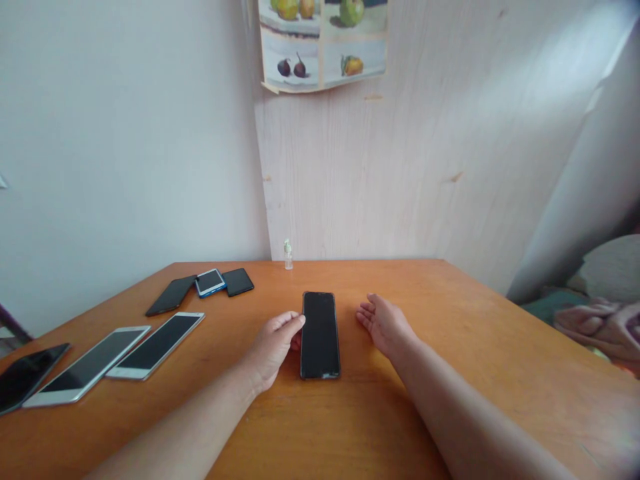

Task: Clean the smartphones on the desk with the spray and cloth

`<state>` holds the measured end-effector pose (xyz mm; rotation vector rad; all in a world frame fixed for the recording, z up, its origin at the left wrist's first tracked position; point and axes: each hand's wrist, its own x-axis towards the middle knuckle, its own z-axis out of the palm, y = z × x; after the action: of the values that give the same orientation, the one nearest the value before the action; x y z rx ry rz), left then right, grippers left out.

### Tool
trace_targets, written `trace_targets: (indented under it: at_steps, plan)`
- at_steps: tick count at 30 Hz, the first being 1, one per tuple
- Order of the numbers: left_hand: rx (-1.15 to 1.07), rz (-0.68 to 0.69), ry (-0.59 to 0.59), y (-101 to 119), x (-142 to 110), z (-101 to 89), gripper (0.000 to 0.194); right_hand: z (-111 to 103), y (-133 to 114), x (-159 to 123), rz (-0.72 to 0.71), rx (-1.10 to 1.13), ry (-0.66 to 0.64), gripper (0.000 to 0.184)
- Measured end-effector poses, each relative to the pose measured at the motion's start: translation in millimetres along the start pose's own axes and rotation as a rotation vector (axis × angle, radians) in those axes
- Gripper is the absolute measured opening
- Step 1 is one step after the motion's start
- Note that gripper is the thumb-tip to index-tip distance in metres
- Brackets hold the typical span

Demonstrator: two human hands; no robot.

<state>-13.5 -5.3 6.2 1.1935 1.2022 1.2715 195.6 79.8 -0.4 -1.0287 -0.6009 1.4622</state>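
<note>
A black smartphone (321, 337) with a dark screen faces up in front of me, its long side pointing away. My left hand (275, 343) grips its left edge, thumb on the rim and the other fingers partly hidden behind it. To the right of the phone, and apart from it, my right hand (385, 323) rests at the table with its palm turned inward. Its fingers are stretched out and slightly curled, with nothing in them.
On the wooden table (480, 373), white phones (157, 347) and a black phone (30, 377) lie at left. Farther back are a dark phone (173, 295), a blue-edged phone (211, 283) and another dark one (239, 281). A small clear pump bottle (288, 256) stands near the wall.
</note>
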Motion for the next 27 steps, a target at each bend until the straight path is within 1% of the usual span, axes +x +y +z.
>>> trace_targets:
  at_steps: [2,4,6,9,11,16,19,22,27]
  plan:
    - [-0.022,-0.002,0.002,-0.6,0.1,0.1,0.03,-0.4,-2.0,-1.2,-0.02,-0.005,-0.016,0.005]
    - [-0.033,0.006,-0.006,-1.4,0.5,-0.1,0.03,3.1,-1.3,-8.5,-0.014,-0.019,-0.073,0.005]
    - [-0.028,0.017,-0.014,-1.9,0.6,-0.4,0.03,8.9,2.3,-19.3,0.015,-0.054,-0.187,0.009]
    - [-0.012,0.026,-0.019,-1.1,-0.2,-0.2,0.029,16.5,10.3,-34.0,0.023,-0.139,-0.409,0.017]
    - [-0.009,0.037,-0.027,-0.2,-1.0,0.2,0.028,18.9,14.9,-39.2,-0.002,-0.181,-0.496,0.022]
    - [-0.016,0.092,0.01,2.4,0.7,1.4,0.024,18.1,18.0,-38.4,-0.03,-0.181,-0.547,0.028]
    - [-0.073,0.123,0.033,8.3,4.7,3.2,0.026,17.4,16.6,-37.4,-0.052,-0.171,-0.58,0.03]
    - [-0.13,0.146,0.061,19.8,8.2,6.0,0.032,19.1,14.5,-40.8,-0.082,-0.173,-0.613,0.032]
    - [-0.145,0.167,0.143,42.2,11.3,16.9,0.037,23.3,8.2,-49.7,-0.131,-0.147,-0.617,0.031]
